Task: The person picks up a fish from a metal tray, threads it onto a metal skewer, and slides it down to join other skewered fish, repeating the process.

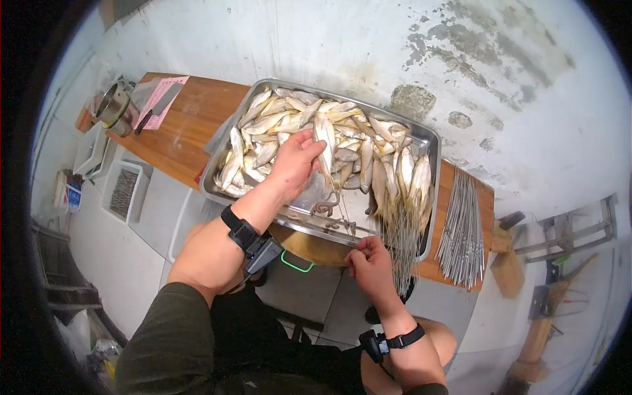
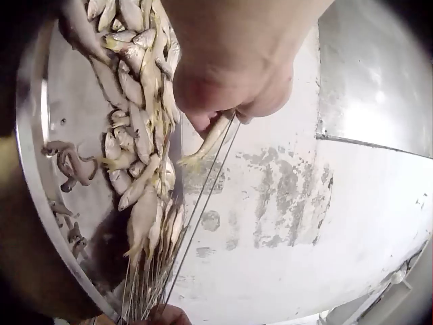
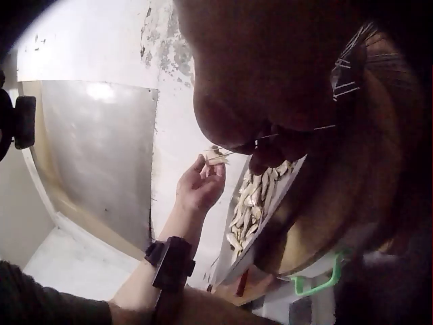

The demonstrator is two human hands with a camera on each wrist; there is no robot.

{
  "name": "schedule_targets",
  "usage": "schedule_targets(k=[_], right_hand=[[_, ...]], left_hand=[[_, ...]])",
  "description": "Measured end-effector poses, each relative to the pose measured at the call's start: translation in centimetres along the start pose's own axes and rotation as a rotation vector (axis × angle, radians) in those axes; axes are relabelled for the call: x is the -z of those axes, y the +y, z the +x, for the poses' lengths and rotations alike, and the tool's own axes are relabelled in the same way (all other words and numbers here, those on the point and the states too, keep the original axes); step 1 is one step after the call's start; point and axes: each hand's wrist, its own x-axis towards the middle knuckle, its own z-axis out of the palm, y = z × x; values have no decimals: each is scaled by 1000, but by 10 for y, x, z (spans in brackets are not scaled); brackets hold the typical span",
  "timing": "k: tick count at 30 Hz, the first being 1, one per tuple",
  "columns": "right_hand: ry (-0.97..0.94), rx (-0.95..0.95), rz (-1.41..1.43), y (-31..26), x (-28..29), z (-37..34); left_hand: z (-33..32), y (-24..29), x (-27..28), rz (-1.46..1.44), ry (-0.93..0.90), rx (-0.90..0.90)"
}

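My left hand [image 1: 297,161] grips a small silvery-yellow fish [image 1: 324,141], held up over the metal tray [image 1: 432,197]. In the left wrist view the tail end of this fish [image 2: 211,139] sticks out below the fingers. Two thin metal skewers [image 2: 208,196] run from the fish down to my right hand. The right hand [image 1: 372,264] pinches their lower ends near the tray's front edge. Many loose fish [image 1: 270,125] fill the tray's back and left. At its right side lie fish on skewers [image 1: 401,240], the wire ends hanging over the front rim.
Grey-brown curled scraps [image 1: 324,206] lie in the tray's front. A bundle of skewers [image 1: 461,230] rests on the wooden table [image 1: 191,108] at right. At left are a knife [image 1: 161,104] on pink paper and a metal pot [image 1: 113,105]. A green handle [image 1: 296,263] shows below the tray.
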Motion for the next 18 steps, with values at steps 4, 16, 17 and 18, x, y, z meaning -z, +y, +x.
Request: schedule_targets(k=[4,16,17,18], right_hand=[[10,-64,94,-13,-7,-6],[52,83,-22,2,-11,-6],[59,88,-51,1,-10,-7],[67,95,-80,1,-10,-8]], left_hand=[[1,-5,7,48,16,-7],[2,22,21,-132,11,-58],[5,21,25,-134,14,-60],[5,24,25,-146,32,-54]])
